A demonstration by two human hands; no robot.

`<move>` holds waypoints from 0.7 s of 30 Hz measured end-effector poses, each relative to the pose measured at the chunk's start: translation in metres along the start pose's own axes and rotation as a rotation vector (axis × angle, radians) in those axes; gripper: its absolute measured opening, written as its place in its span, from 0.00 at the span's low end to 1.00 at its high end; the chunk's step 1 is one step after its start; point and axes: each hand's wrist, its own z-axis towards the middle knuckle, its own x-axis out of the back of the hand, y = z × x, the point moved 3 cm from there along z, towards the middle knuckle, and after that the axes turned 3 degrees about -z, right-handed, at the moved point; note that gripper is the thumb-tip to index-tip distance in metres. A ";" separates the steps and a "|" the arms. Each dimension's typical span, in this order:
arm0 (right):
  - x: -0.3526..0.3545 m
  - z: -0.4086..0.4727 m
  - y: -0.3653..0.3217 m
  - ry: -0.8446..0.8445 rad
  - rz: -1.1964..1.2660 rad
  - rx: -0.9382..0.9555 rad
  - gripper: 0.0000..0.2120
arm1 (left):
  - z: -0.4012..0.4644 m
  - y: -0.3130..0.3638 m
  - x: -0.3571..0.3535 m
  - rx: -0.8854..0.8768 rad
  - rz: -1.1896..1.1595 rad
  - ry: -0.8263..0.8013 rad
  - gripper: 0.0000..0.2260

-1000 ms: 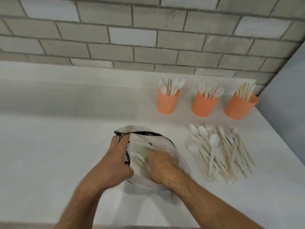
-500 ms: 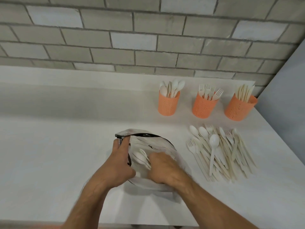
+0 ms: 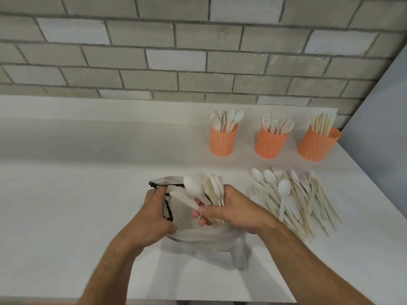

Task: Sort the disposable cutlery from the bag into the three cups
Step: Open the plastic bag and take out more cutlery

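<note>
A clear plastic bag (image 3: 204, 241) with a dark zip edge lies on the white counter in front of me. My left hand (image 3: 154, 216) grips its open rim on the left. My right hand (image 3: 233, 212) holds a bunch of pale cutlery (image 3: 198, 190), spoons among it, lifted partly out of the bag's mouth. At the back right stand three orange perforated cups: the spoon cup (image 3: 223, 140), the fork cup (image 3: 271, 143) and the knife cup (image 3: 317, 145), each with several pieces in it.
A loose pile of spoons, forks and knives (image 3: 293, 199) lies on the counter right of the bag, in front of the cups. A brick wall (image 3: 176, 58) runs behind. A grey panel (image 3: 383, 128) borders the counter's right side. The counter's front edge is near my forearms.
My right hand was buried inside the bag; it has come up and out holding a bunch of cutlery. My left hand kept its grip on the bag's rim.
</note>
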 end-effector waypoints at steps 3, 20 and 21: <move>0.007 -0.006 -0.010 0.098 0.348 0.052 0.07 | -0.002 0.001 -0.001 -0.020 0.035 0.017 0.36; 0.140 -0.028 0.052 0.715 -0.122 -0.408 0.12 | 0.002 0.004 0.017 -0.103 0.096 0.172 0.41; 0.142 -0.029 0.052 0.731 -0.221 -0.416 0.11 | 0.002 0.003 0.016 -0.103 0.096 0.169 0.41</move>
